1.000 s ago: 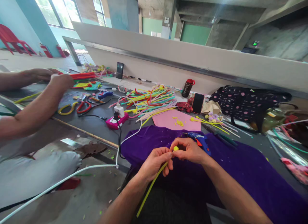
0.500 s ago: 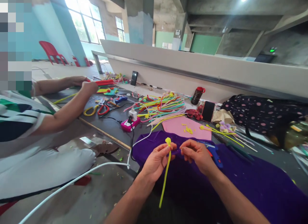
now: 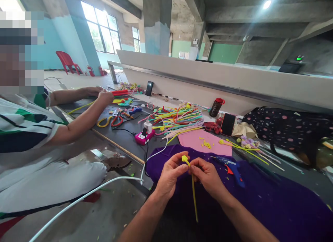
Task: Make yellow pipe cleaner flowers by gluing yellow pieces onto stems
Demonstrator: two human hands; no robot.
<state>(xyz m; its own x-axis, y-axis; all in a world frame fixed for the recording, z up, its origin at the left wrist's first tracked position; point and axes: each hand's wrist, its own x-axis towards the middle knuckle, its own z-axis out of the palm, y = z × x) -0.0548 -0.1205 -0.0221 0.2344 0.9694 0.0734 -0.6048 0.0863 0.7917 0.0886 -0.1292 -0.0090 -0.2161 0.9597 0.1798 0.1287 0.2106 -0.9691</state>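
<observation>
Taking directions from the hands, the right hand (image 3: 205,172) is closing in a pinch on a yellow stem (image 3: 194,200), just below its rounded yellow tip (image 3: 184,158), while the left hand (image 3: 170,172) is curving around that tip with thumb and forefinger parted; whether it is gripping, I cannot tell. The stem's free end is hanging toward six o'clock. Pale markings are showing on a dark bottle (image 3: 216,107) at one o'clock, and a green sign (image 3: 299,58) is glowing far off at two, both appearing too small for reading. A purple cloth (image 3: 281,193) is stretching toward four, giving the widest room for moving. A blue glue gun (image 3: 235,172) is lying at three, near the right hand. At one, a pink mat (image 3: 195,141) is meeting the cloth's far edge. At twelve, coloured stems (image 3: 179,119) are crowding the surface (image 3: 122,139), whose brown front edge is slanting away toward ten.
</observation>
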